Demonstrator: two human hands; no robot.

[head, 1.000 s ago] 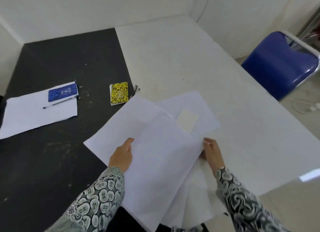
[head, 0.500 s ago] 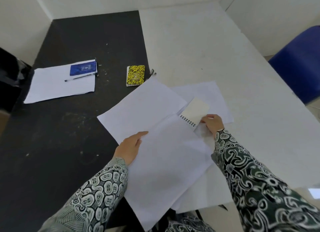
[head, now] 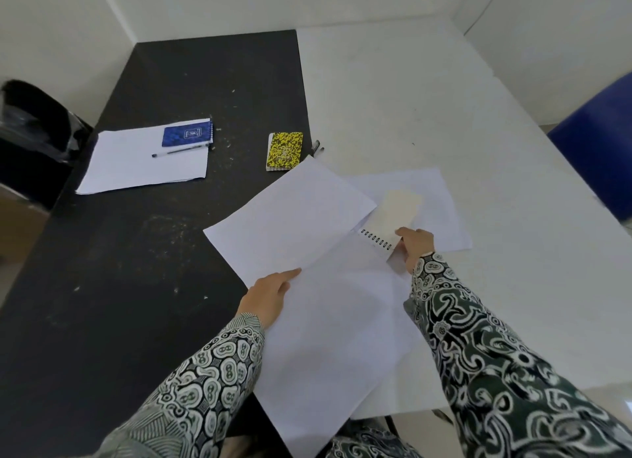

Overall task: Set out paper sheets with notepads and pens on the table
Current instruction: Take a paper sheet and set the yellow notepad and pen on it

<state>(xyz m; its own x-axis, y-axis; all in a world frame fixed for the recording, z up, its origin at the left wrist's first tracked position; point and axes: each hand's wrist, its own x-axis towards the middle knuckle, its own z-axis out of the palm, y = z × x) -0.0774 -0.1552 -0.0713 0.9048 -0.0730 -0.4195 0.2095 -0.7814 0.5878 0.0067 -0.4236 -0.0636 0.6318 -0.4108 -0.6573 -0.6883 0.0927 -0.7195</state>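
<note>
Your left hand [head: 270, 295] grips smooth white paper sheet [head: 307, 286]; right hand [head: 415, 247] pinches cream spiral-bound notepad [head: 393, 218], 1 o'clock of sheet.

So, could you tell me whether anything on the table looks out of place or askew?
Yes. The yellow patterned notepad lies on the bare black tabletop with no sheet under it, unlike the blue notepad and pen on their paper sheet. The held sheets lie fanned and crooked.

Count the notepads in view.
3: blue notepad on the far-left sheet, yellow notepad on the black table, cream notepad in the right hand. Paper may hide others.
</note>
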